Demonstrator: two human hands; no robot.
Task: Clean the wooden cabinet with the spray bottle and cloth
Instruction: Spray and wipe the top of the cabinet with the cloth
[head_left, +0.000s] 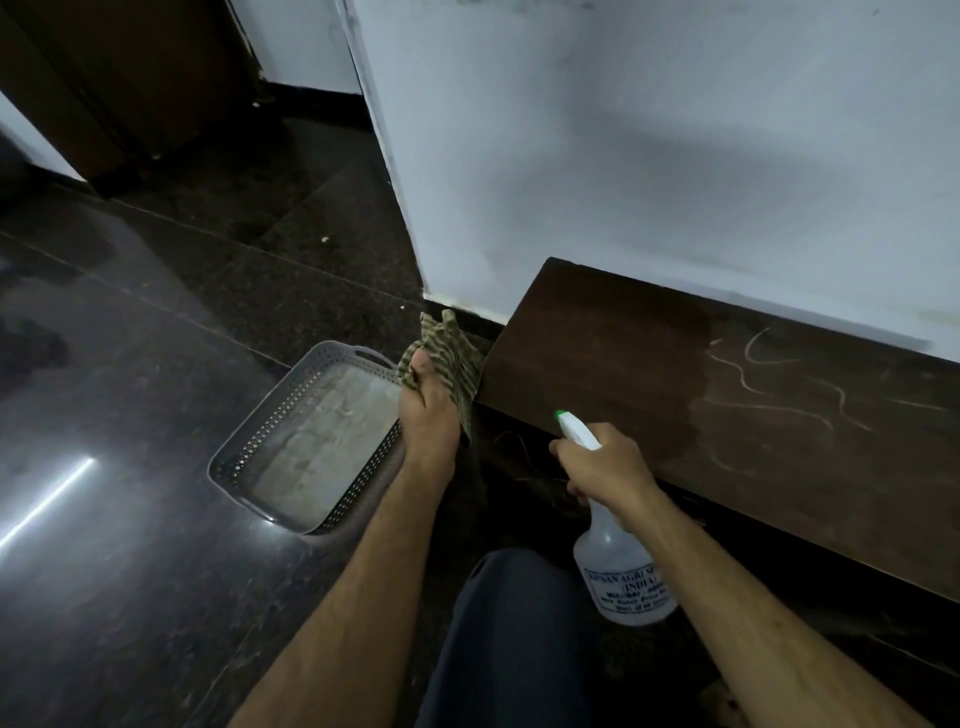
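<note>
Nearest is one bent knee in dark trousers (514, 623). Just beside it, the right hand (602, 467) holds the one spray bottle (623, 582) by its neck. The grip is curled round it under the white head, and the green nozzle points up and to the left, over the front edge of the wooden cabinet (649, 364). A little farther, the left hand (428, 421) has its grip closed on the one striped cloth (452, 353), bunched, at the left end of the cabinet and above the rim of one grey perforated tray (244, 447) on the dark floor (130, 364).

The left part of the cabinet top looks darker, and the right part is dull with several pale scribbled lines (769, 384). I judge that the spraying step is in hand. The next move calls for turning the nozzle to the right, toward the marked part, and then bringing the cloth over to wipe. Behind the cabinet stands the white wall (623, 156).
</note>
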